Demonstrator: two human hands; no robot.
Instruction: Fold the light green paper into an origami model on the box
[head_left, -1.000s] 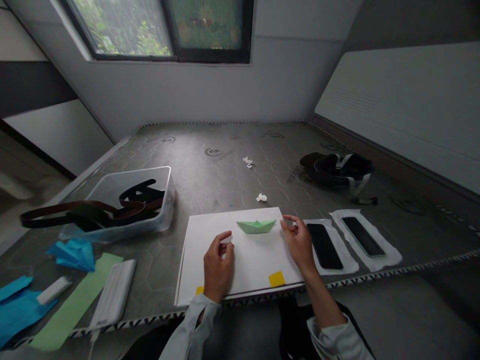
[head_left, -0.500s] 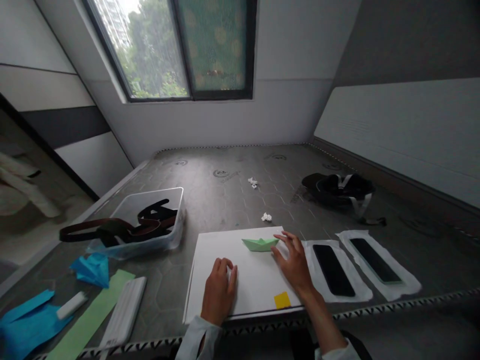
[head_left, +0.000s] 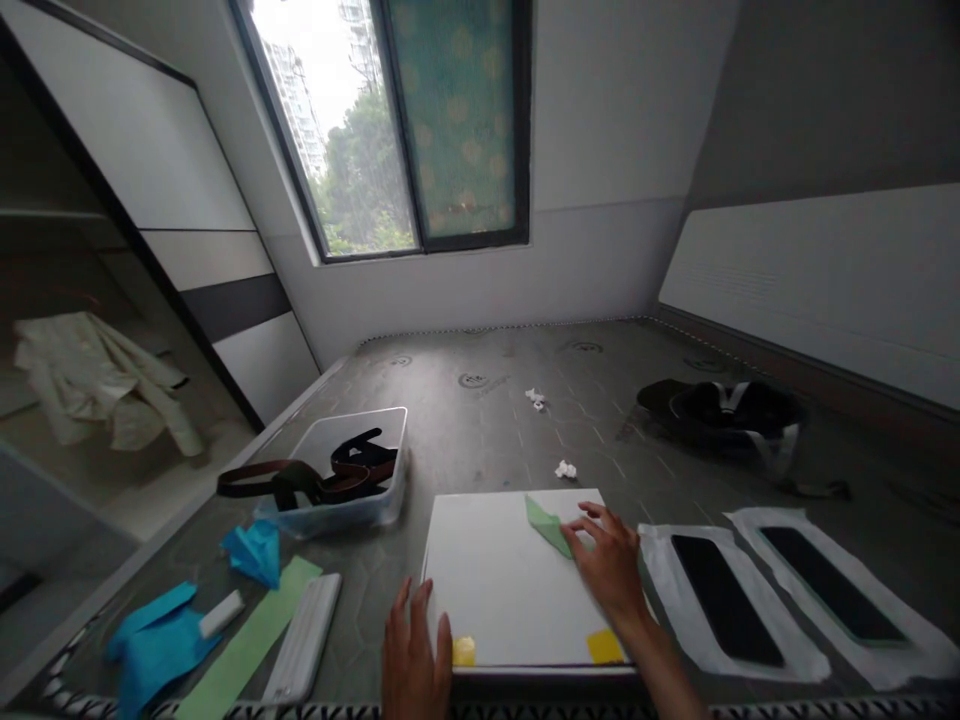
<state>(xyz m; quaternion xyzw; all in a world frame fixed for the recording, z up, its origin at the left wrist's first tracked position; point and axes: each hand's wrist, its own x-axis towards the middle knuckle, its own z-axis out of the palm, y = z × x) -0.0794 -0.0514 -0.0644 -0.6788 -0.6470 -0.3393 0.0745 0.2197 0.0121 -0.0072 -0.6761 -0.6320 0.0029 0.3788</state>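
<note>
Boat [head_left: 546, 526] of pale green paper slants across the far right part of a white box [head_left: 510, 590], one end pointing to the far edge and the other at the person's right hand [head_left: 607, 555]. That hand pinches the near end between thumb and forefinger, the remaining fingers fanned out above; I cannot tell whether the boat rests on the box or is lifted slightly off it. The left hand [head_left: 416, 650] has its fingers spread and grips nothing, lying at the near left corner of the box, its thumb just beside a yellow patch [head_left: 464, 652]. A second yellow square [head_left: 604, 646] marks the near right corner.

All of it stands on a grey mattress [head_left: 480, 430]. To the right of the box are two phones [head_left: 726, 600], each on its own white sheet [head_left: 802, 665], and farther back lies a black cap [head_left: 731, 410]. Beyond the box I see crumpled tissue [head_left: 566, 469]. Over on the left, a clear bin [head_left: 401, 470] holds a belt [head_left: 259, 478] that hangs over its rim; nearer lie blue paper [head_left: 259, 550], a green strip [head_left: 251, 640] and a slim white block [head_left: 304, 640].
</note>
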